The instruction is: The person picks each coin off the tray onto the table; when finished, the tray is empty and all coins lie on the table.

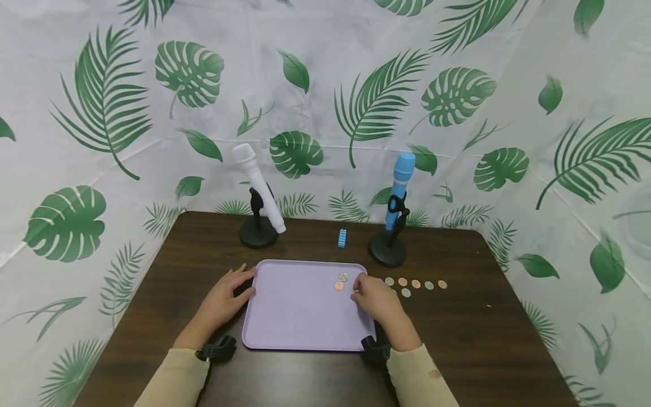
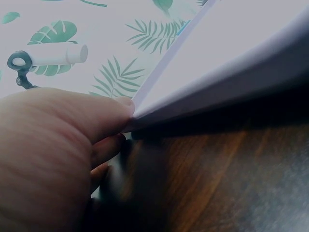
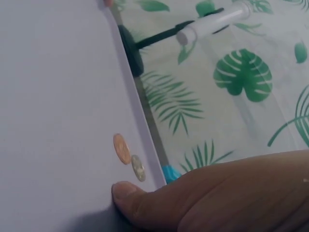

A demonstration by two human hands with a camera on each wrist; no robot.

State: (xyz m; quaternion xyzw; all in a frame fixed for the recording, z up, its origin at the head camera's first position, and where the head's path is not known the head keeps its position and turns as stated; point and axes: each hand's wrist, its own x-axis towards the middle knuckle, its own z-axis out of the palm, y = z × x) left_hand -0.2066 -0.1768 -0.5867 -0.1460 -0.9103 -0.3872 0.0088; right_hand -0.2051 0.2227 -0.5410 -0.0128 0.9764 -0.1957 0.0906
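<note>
A lavender tray (image 1: 300, 316) lies on the dark wooden table. My left hand (image 1: 226, 299) touches its left edge with fingers and thumb extended; in the left wrist view the thumb (image 2: 116, 108) meets the tray's corner. Over the tray's right side, my right hand (image 1: 378, 299) pinches a small pale coin (image 1: 354, 291), mostly hidden by the fingers. Just left of that hand, a silver coin (image 1: 343, 277) and a copper coin (image 1: 338, 286) lie on the tray. The right wrist view shows the same copper coin (image 3: 122, 149) and silver coin (image 3: 138, 167) near the thumb.
Several copper and silver coins (image 1: 416, 284) lie on the table right of the tray, one partly behind my right hand. Behind the tray stand a white microphone (image 1: 261, 189) and a blue microphone (image 1: 400, 181) on black stands, with a blue toy brick (image 1: 342, 238) between them.
</note>
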